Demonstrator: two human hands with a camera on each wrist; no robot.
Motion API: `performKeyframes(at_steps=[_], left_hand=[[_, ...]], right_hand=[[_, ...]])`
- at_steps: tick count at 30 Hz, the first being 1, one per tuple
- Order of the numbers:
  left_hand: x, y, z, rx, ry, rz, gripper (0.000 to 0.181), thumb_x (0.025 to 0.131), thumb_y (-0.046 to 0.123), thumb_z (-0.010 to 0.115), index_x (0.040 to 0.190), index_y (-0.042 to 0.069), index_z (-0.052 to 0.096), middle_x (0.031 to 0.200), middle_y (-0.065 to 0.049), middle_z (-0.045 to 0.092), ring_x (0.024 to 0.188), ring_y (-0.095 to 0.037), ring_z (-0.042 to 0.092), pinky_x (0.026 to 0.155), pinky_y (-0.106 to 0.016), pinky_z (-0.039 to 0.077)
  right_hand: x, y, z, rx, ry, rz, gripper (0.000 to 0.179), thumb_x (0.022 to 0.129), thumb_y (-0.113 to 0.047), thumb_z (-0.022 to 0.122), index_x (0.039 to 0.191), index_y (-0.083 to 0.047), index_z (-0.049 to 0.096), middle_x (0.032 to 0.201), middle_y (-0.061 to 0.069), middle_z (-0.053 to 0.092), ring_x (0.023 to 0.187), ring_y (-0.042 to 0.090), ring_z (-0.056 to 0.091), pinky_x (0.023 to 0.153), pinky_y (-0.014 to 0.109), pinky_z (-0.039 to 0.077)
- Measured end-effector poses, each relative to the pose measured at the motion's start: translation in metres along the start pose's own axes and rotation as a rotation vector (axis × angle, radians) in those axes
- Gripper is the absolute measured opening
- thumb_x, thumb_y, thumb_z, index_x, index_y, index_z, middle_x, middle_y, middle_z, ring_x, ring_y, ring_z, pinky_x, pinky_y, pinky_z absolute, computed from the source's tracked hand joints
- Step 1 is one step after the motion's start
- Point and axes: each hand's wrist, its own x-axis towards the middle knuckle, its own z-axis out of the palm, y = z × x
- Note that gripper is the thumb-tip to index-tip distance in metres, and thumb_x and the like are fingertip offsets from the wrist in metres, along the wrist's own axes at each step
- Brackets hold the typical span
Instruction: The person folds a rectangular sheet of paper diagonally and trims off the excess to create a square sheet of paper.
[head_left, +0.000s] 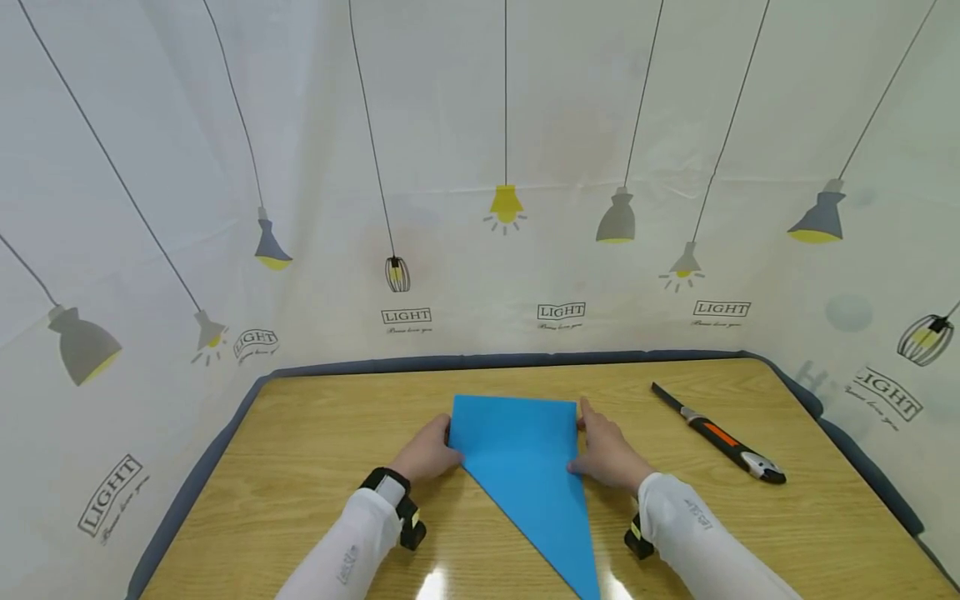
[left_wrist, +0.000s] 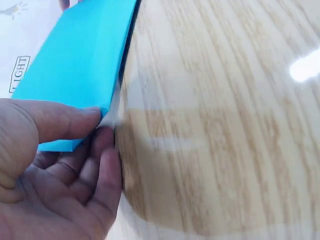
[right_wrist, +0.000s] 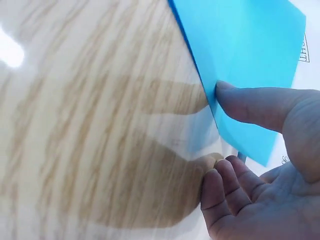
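A folded sheet of blue paper [head_left: 517, 467] lies on the wooden table, straight along its far edge and tapering to a point near me. My left hand [head_left: 427, 450] pinches its left edge; in the left wrist view the thumb presses on top at the corner of the blue paper [left_wrist: 75, 60], with the other fingers curled under. On the opposite side my right hand [head_left: 611, 450] grips the right edge. The right wrist view has that thumb flat on the blue paper [right_wrist: 250, 45] and the remaining fingers curled below the edge.
To the right of the paper lies a utility knife [head_left: 723, 440] with a black and orange handle, its dark blade pointing away to the left. A white cloth [head_left: 450, 108] printed with lamps hangs behind the wooden table [head_left: 322, 442] and along its sides.
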Motion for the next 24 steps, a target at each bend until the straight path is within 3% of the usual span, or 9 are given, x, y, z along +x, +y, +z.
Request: performKeyframes(at_steps=[4, 9, 12, 17, 24], left_hand=[[0.001, -0.006, -0.003, -0.066, -0.021, 0.021, 0.046, 0.080, 0.016, 0.067, 0.121, 0.005, 0.048, 0.111, -0.008, 0.055, 0.098, -0.023, 0.051, 0.087, -0.043, 0.044], [0.000, -0.014, -0.005, -0.217, -0.065, 0.037, 0.044, 0.083, 0.017, 0.067, 0.121, 0.008, 0.047, 0.107, -0.006, 0.054, 0.095, -0.020, 0.053, 0.082, -0.036, 0.048], [-0.002, -0.015, -0.007, -0.324, -0.086, 0.061, 0.040, 0.084, 0.015, 0.066, 0.119, 0.007, 0.047, 0.107, -0.008, 0.053, 0.093, -0.019, 0.056, 0.077, -0.032, 0.051], [-0.009, -0.010, -0.014, -0.466, -0.110, 0.110, 0.038, 0.086, 0.010, 0.063, 0.118, 0.004, 0.044, 0.108, -0.013, 0.051, 0.091, -0.022, 0.059, 0.077, -0.036, 0.052], [-0.024, 0.003, -0.026, -0.528, -0.129, 0.164, 0.041, 0.087, 0.013, 0.062, 0.123, 0.006, 0.043, 0.109, -0.015, 0.050, 0.094, -0.025, 0.060, 0.083, -0.043, 0.049]], right_hand=[[0.001, 0.006, 0.002, 0.032, 0.026, 0.010, 0.115, 0.066, -0.021, 0.083, 0.146, -0.001, 0.002, 0.125, 0.017, 0.048, 0.117, 0.033, 0.045, 0.096, 0.050, 0.037], [-0.001, 0.012, 0.000, 0.122, 0.026, 0.014, 0.114, 0.066, -0.023, 0.082, 0.146, -0.003, 0.005, 0.120, 0.014, 0.051, 0.113, 0.031, 0.048, 0.095, 0.050, 0.038], [-0.003, 0.014, -0.003, 0.242, 0.000, 0.032, 0.098, 0.071, -0.024, 0.079, 0.145, -0.006, 0.018, 0.118, 0.010, 0.052, 0.110, 0.027, 0.049, 0.091, 0.046, 0.041], [-0.009, 0.013, -0.011, 0.427, -0.028, 0.067, 0.065, 0.078, -0.025, 0.072, 0.134, -0.007, 0.042, 0.112, 0.007, 0.054, 0.096, 0.020, 0.052, 0.077, 0.035, 0.047], [-0.017, 0.004, -0.022, 0.568, -0.066, 0.009, 0.043, 0.083, -0.021, 0.067, 0.121, -0.005, 0.054, 0.107, 0.007, 0.059, 0.085, 0.022, 0.054, 0.074, 0.040, 0.047]])
